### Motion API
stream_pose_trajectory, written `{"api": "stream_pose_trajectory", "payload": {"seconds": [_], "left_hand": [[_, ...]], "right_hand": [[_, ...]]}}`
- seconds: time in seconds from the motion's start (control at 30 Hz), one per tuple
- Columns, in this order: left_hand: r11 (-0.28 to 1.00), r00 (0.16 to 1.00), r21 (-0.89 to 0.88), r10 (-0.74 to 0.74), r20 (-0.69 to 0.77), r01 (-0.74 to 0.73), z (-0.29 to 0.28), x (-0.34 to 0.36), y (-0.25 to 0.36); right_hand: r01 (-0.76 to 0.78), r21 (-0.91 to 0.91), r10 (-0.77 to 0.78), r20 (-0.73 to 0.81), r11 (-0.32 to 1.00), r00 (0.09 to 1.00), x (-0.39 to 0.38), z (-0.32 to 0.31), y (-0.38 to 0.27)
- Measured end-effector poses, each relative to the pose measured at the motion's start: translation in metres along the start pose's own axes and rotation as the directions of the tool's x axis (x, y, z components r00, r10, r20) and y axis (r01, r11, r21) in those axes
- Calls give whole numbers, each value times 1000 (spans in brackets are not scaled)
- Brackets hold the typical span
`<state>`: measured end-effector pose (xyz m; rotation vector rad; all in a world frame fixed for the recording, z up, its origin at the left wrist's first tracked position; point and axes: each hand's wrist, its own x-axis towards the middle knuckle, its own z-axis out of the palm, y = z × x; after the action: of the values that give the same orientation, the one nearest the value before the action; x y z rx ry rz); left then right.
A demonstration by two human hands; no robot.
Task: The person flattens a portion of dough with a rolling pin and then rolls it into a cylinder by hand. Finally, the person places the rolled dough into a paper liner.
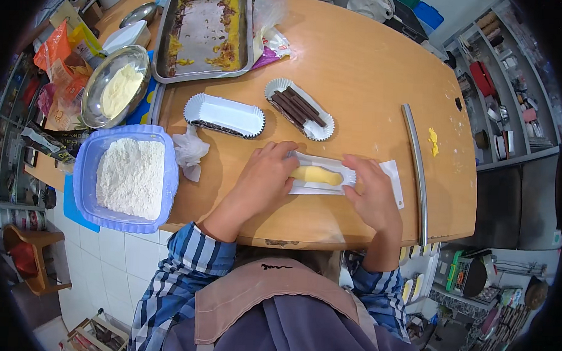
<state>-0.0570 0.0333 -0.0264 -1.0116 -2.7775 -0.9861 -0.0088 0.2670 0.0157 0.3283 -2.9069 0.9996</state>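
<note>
A yellow dough log (317, 175) lies lengthwise in a white pleated paper baking case (331, 162), close to the table's near edge. My left hand (262, 175) is closed on the left end of the case, fingers at its far side and thumb near the dough. At the other end my right hand (373, 194) grips the case between thumb and fingers. Under them is a white sheet of paper (391, 179), partly covered by the right hand. Farther off stand an unfilled paper case (227, 115) and another holding dark brown chocolate sticks (299, 107).
Right of my hands lies a long metal rod (415, 174), with yellow dough scraps (433, 142) beyond it. Leftward are a purple tub of white flour (129, 177), a crumpled white plastic bag (190, 150) and a metal bowl (93, 104). A smeared baking tray (202, 33) sits at the back.
</note>
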Motion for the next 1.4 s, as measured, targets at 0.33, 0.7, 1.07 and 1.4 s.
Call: {"api": "stream_pose_trajectory", "payload": {"seconds": [0.33, 0.7, 1.07, 1.4], "left_hand": [[995, 997, -81, 58, 49, -54, 0, 6, 6], [996, 997, -78, 51, 64, -46, 4, 6, 5], [994, 998, -97, 48, 31, -45, 7, 5, 1], [994, 999, -98, 48, 14, -47, 8, 3, -1]], "right_hand": [[88, -101, -91, -29, 991, 995, 1, 17, 13], [66, -119, -59, 61, 991, 996, 2, 15, 12], [158, 17, -158, 64, 987, 985, 15, 37, -8], [107, -7, -106, 34, 994, 994, 11, 45, -1]]}}
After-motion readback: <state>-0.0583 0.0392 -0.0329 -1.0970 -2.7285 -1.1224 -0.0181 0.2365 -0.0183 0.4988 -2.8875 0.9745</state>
